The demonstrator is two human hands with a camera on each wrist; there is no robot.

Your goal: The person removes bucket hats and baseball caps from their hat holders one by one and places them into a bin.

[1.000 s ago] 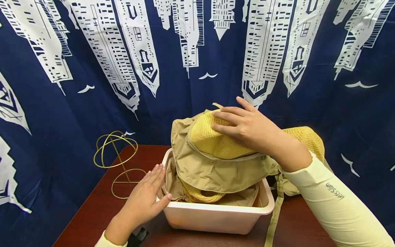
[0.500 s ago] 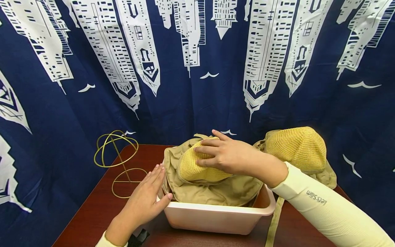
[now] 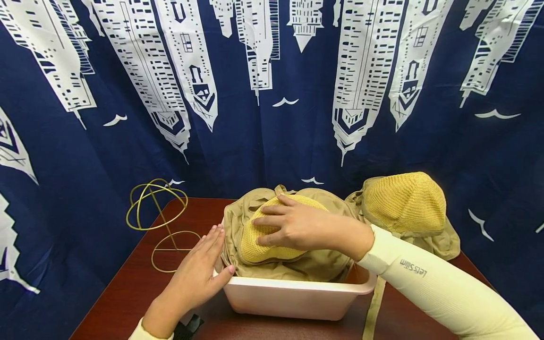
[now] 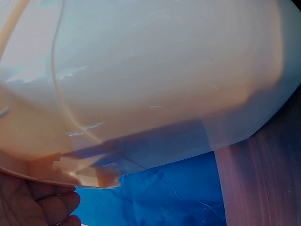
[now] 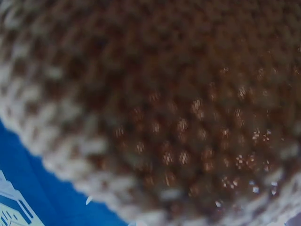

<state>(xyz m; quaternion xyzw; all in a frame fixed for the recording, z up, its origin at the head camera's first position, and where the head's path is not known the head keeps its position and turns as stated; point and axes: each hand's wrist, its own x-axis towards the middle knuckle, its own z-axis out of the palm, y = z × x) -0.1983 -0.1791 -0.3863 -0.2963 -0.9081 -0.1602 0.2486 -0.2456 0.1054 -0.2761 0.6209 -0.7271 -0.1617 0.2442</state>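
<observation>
A sun hat with a yellow knitted crown [image 3: 250,243] and a khaki cloth brim sits crown up in a pale pink plastic bin [image 3: 289,300]. My right hand [image 3: 293,226] lies on top of the crown, fingers spread and pressing on it. In the right wrist view the knit [image 5: 141,94] fills nearly everything, dark and blurred. My left hand [image 3: 195,274] rests against the bin's left rim, fingers straight and thumb near the front corner. From the left wrist, the bin's outer wall [image 4: 164,61] shows above part of the left hand [image 4: 37,202]. The brim hides whatever lies beneath it.
Another yellow and khaki hat [image 3: 403,203] lies to the right behind the bin. A khaki strap [image 3: 374,307] hangs beside the bin's right end. On the left stands a gold wire hat stand [image 3: 170,231]. A blue printed curtain [image 3: 272,141] closes off the back.
My right hand has brought the hat down and slightly left into the bin, and its fingers now lie flatter on the crown. The left hand has stayed at the rim.
</observation>
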